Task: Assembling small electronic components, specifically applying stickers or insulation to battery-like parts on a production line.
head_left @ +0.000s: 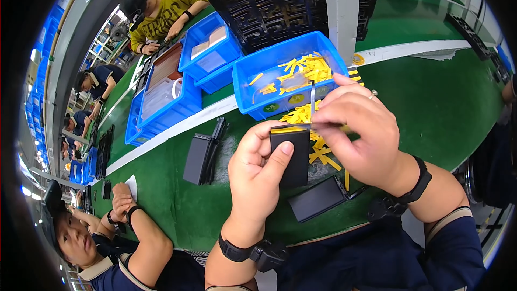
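My left hand [253, 175] is closed around a flat black rectangular case [291, 156], held upright with the thumb across its front. A yellow strip [291, 129] lies along the case's top edge. At the case's top right corner, my right hand [363, 121] pinches a slim grey tool [313, 99] that points upward; its lower part is hidden by the fingers, which are slightly blurred. Behind both hands, many loose yellow strips [322, 159] are heaped on the green table. A similar black case [319, 199] lies below my hands.
A blue bin [250, 94] holding yellow strips stands beyond my hands. Left of it are more blue bins [202, 56] and a stack of black cases [198, 159]. A grey post [343, 11] rises behind the bin. A co-worker's arms [142, 231] rest on the table at left.
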Demonstrator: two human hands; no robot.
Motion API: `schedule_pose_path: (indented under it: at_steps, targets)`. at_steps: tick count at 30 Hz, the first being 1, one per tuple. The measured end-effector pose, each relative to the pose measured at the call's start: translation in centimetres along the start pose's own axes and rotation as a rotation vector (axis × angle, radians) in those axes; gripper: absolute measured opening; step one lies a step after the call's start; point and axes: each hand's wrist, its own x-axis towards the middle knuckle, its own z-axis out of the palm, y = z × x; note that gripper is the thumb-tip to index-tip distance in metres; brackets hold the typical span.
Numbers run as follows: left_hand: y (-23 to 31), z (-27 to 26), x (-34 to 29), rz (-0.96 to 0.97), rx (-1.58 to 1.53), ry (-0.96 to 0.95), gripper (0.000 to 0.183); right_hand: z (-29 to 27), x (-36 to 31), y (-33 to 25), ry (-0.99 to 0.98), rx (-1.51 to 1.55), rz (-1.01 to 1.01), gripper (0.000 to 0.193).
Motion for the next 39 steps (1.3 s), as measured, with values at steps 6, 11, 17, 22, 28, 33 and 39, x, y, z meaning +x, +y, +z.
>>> schedule_pose_path:
  at_steps: [6, 11, 17, 22, 28, 33, 39]
  targets:
    - [-0.2, 0.0, 0.0, -0.001, -0.064, 0.041, 0.026, 0.5, -0.3, 0.9, -0.048, 0.211, 0.176, 0.01]
    - [-0.9, 0.3, -0.2, 0.035, 0.102, 0.108, 0.025, 0.6, -0.3, 0.6, -0.103, 0.215, 0.304, 0.013]
    - [-0.8, 0.7, -0.3, 0.251, 0.623, 0.137, 0.023, 0.3, -0.3, 0.6, -0.151, 0.024, 0.09, 0.016]
    - [-1.2, -0.2, 0.1, 0.191, 0.478, 0.186, 0.023, 0.3, -0.1, -0.4, -0.145, 0.108, 0.04, 0.016]
    - [-1.5, 0.5, -0.1, 0.153, 0.366, 0.184, 0.025, 1.1, -0.7, 0.9, -0.064, 0.043, 0.14, 0.01]
    - [-0.9, 0.9, -0.5, 0.156, 0.465, 0.181, 0.024, 1.3, -0.5, 1.2, -0.018, -0.03, 0.045, 0.012]
    - [-0.3, 1.0, -0.2, 0.332, 0.957, 0.189, 0.027, 0.7, -0.6, -0.2, -0.136, 0.099, -0.013, 0.011]
